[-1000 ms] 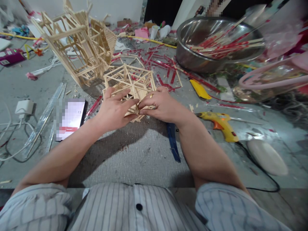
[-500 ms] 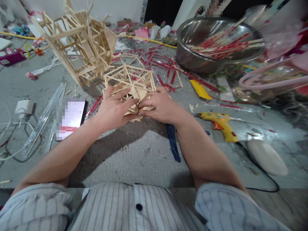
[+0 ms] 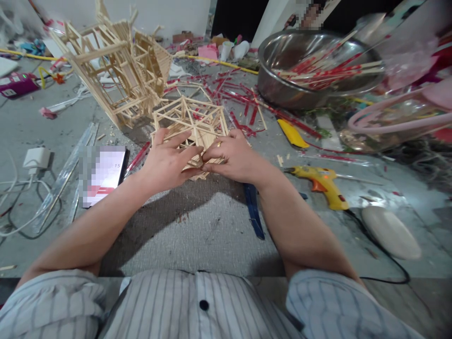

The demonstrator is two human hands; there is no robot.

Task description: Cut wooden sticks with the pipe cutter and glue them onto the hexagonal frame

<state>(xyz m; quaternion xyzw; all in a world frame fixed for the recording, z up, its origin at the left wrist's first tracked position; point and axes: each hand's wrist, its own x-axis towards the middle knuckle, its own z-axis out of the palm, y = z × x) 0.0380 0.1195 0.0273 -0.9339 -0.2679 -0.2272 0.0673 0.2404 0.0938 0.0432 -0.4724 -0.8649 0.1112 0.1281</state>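
A small wooden stick frame (image 3: 193, 120), many-sided with spokes meeting at its top, stands on the table in front of me. My left hand (image 3: 168, 157) grips its near left side, fingers curled over the sticks. Against the near right side, my right hand (image 3: 231, 155) pinches close to the left fingertips; a ring is on one finger. The spot where the fingertips meet hides whatever small piece may be there. Behind and to the left rises a taller wooden stick structure (image 3: 116, 70). A dark blue tool handle (image 3: 253, 212) lies beside my right forearm.
To the right lie a yellow glue gun (image 3: 323, 181) with a cord, a pale oval object (image 3: 391, 231) and a yellow scraper-like piece (image 3: 291, 133). A metal basin (image 3: 293, 89) holds red-and-wood sticks. On the left are a phone (image 3: 105, 176) and a white charger (image 3: 36, 158). Red strips (image 3: 226, 89) litter the back.
Both hands stay on the small stick frame with almost no motion. The view has shifted very slightly.
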